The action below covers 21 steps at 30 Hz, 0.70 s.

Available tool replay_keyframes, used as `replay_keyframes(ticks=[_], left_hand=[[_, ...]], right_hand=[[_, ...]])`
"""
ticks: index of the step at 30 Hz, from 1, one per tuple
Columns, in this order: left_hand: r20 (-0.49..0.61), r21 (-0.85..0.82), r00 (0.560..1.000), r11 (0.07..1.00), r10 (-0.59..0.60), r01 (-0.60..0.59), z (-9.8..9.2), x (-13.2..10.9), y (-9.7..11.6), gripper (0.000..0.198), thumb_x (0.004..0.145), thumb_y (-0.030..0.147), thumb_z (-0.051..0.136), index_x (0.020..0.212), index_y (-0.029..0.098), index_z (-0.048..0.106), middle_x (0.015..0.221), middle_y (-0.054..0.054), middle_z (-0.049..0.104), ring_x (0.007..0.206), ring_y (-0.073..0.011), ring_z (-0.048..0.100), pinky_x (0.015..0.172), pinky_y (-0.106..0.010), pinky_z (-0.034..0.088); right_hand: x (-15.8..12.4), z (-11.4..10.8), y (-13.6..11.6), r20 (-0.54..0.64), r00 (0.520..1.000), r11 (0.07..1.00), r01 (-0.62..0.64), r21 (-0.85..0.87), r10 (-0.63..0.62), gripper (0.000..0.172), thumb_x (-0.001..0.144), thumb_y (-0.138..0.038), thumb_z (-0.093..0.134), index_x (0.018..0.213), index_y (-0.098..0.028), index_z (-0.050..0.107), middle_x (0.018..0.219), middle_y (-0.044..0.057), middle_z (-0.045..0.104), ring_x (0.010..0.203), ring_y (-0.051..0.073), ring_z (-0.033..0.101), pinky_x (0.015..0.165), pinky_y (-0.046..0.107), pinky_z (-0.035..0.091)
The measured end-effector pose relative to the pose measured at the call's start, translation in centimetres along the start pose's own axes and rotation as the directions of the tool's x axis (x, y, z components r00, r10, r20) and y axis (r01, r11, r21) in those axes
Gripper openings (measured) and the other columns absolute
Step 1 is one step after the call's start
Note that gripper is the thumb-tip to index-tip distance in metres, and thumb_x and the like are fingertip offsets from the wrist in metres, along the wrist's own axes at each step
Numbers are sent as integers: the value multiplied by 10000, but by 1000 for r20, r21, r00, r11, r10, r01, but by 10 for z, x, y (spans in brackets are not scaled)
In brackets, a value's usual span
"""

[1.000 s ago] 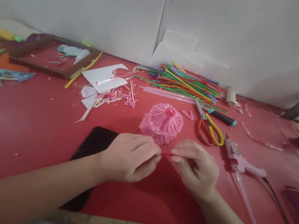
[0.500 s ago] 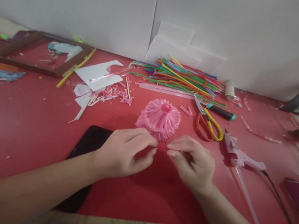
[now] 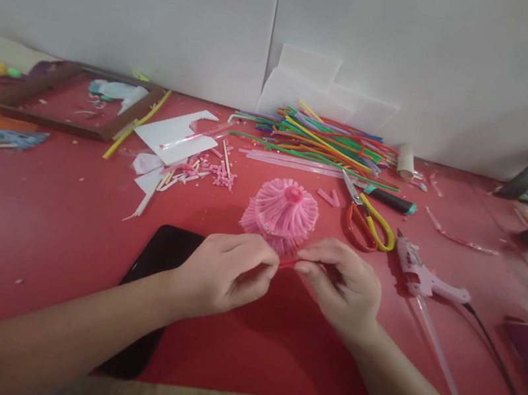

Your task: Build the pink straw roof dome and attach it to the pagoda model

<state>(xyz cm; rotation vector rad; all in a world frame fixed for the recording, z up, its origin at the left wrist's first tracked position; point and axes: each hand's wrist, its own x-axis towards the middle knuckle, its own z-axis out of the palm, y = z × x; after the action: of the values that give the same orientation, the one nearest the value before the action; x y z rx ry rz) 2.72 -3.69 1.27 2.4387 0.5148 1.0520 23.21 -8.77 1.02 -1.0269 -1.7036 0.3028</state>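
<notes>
Level half a second earlier, the short red strip [image 3: 288, 263] had taken a slant, its left end now lower than its right, while the things on the counter [image 3: 218, 357] kept their places. Both hands were raised above the near part of the counter: the left hand [image 3: 227, 272] pinched one end of the strip between thumb and fingers, and the right hand [image 3: 344, 287] pinched the other, a two-ended grip that probably kept so small a piece straight and under control. A dark phone-like slab [image 3: 156, 274] lay partly hidden beneath the left arm. Just beyond the strip stood the pink fringed piece [image 3: 285, 207], centred and apparently kept close for ready comparison or handling. To the right, a glue gun [image 3: 424, 276] lay with its nozzle directed away from the person, presumably for safety; scissors [image 3: 356, 199] and a cutter [image 3: 388, 199] were found beyond it, likely within the right hand's reach. Pink clippings [image 3: 222, 174] lay to the left. Farther back, coloured stems [image 3: 328, 141] were heaped before white sheets [image 3: 310, 64] leaning against the wall [image 3: 124, 2].
</notes>
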Motion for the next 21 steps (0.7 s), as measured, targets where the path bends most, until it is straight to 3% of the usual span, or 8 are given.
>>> replay_keyframes(ticks=[5,11,17,21], left_hand=[[-54,-5,996,997,-74,74,-1,0,2,108,891,119,541,810,183,572,666,42,607,568,-68,534,570,-170,435],[-103,34,986,991,-128,132,0,1,3,137,875,81,547,766,164,564,662,51,572,576,-51,497,577,-141,410],[-36,74,999,997,2,1,7,1,-2,140,894,99,519,780,170,561,683,29,604,618,-83,528,600,-173,427],[19,5,992,992,127,-127,11,1,-1,179,895,94,510,744,188,528,663,27,581,607,-95,502,588,-182,425]], right_hand=[[1,-1,-1,22,995,978,103,-179,-101,129,888,-100,642,936,-218,661,761,5,716,667,130,669,627,237,562],[-2,2,0,196,961,952,232,-200,-193,126,926,-82,541,943,-193,596,805,35,673,738,148,626,684,262,544],[-1,4,-11,251,928,937,318,-143,-277,144,937,-68,492,901,-190,559,766,35,642,690,150,548,652,273,501],[-3,3,-11,176,961,957,242,-159,-213,127,921,-61,532,945,-180,569,806,40,640,751,147,571,706,265,511]])
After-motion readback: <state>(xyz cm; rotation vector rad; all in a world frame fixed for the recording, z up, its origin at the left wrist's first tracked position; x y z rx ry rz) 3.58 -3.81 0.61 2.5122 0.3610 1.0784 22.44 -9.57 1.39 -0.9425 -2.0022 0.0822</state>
